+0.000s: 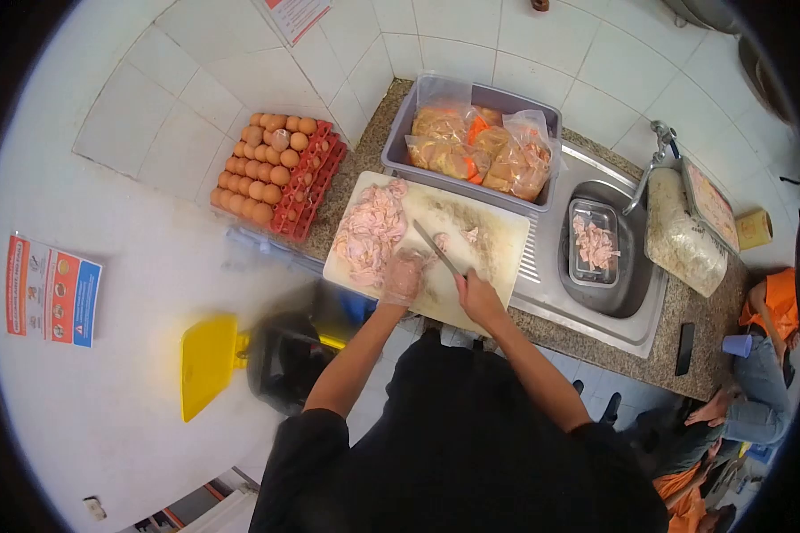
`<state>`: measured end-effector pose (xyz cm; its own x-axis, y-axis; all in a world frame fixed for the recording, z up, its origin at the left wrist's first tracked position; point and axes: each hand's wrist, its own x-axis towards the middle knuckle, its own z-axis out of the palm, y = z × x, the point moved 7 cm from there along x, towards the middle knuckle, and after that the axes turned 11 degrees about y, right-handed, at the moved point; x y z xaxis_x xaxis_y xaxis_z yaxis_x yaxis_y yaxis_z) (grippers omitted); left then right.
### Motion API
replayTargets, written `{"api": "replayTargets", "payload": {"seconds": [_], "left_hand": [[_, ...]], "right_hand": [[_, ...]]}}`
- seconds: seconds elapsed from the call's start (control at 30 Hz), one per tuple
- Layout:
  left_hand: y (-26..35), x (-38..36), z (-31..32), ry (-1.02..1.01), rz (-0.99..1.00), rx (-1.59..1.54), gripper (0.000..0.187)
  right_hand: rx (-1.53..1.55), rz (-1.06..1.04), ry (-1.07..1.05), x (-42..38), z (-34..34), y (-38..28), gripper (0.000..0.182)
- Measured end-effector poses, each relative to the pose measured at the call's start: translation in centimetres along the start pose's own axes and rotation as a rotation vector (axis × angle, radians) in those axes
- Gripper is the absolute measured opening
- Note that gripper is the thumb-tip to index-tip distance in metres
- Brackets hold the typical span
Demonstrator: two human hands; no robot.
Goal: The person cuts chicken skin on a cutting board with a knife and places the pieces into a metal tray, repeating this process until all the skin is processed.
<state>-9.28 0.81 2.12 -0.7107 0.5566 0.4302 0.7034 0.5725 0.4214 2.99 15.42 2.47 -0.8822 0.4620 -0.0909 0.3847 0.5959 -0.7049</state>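
My right hand (480, 300) grips the handle of a knife (436, 247), its blade angled up and left over the white cutting board (498, 266). Opposite it, my left hand (405, 277), in a clear plastic glove, rests on the board with curled fingers; what lies under them is hidden. A large heap of pale pink raw chicken pieces (367, 233) covers the board's left side, touching or very near the gloved hand. Beyond the blade lie small cut pieces (470, 234). A clear plastic container (593, 275) with more pale pieces (595, 242) sits in the sink.
Behind the board stands a grey tub (398, 133) of bagged food (516, 160). Red trays of eggs (258, 169) are at left, above a black bin (284, 360) with a yellow lid (207, 364). The sink (631, 298) has a tap (658, 151). People in orange (780, 302) sit at right.
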Motion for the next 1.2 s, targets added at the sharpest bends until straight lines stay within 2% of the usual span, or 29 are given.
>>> {"api": "replayTargets", "payload": {"seconds": [0.17, 0.27, 0.4, 0.5, 0.6, 0.7, 0.8, 0.9, 1.0, 1.1, 1.2], "left_hand": [[1.3, 0.3, -1.5, -0.029, 0.014, -0.014, 0.023], [0.0, 0.1, -0.2, 0.020, 0.011, -0.037, 0.023], [-0.6, 1.0, -1.3, 0.021, -0.085, -0.144, 0.021], [-2.0, 0.9, -1.2, -0.082, -0.498, -0.343, 0.015], [-4.0, -0.5, 0.7, 0.005, -0.831, -0.918, 0.020], [-1.1, 0.0, -0.1, 0.081, -0.995, -1.041, 0.019], [4.1, 3.1, -2.6, -0.003, -1.036, -1.020, 0.029], [9.3, 6.4, -4.1, -0.126, -0.957, -1.135, 0.025], [9.7, 6.7, -2.1, -0.160, -0.884, -1.400, 0.017], [5.2, 1.6, 1.4, -0.242, -1.074, -1.146, 0.018], [2.3, -4.5, 2.5, -0.297, -1.331, -1.056, 0.018]], "right_hand": [[0.026, -0.051, 0.051, 6.5, 2.5, -3.9, 0.047], [0.067, -0.037, -0.026, 6.3, 2.6, -3.1, 0.051], [0.095, 0.011, -0.011, 3.0, 0.6, -0.1, 0.048], [0.016, 0.031, 0.032, 0.5, -1.9, 1.4, 0.046], [-0.036, 0.084, 0.146, 0.3, -3.8, 2.4, 0.044], [-0.028, 0.110, 0.168, 0.1, -4.7, 2.3, 0.045], [-0.040, 0.136, 0.194, -0.3, -5.3, 2.4, 0.045], [-0.034, 0.193, 0.248, -1.6, -8.2, 2.4, 0.043], [0.065, 0.224, 0.314, -3.0, -11.5, 3.1, 0.042], [0.114, 0.280, 0.310, -5.1, -12.2, 3.1, 0.042], [0.115, 0.255, 0.253, -7.1, -9.9, 3.3, 0.041]]}}
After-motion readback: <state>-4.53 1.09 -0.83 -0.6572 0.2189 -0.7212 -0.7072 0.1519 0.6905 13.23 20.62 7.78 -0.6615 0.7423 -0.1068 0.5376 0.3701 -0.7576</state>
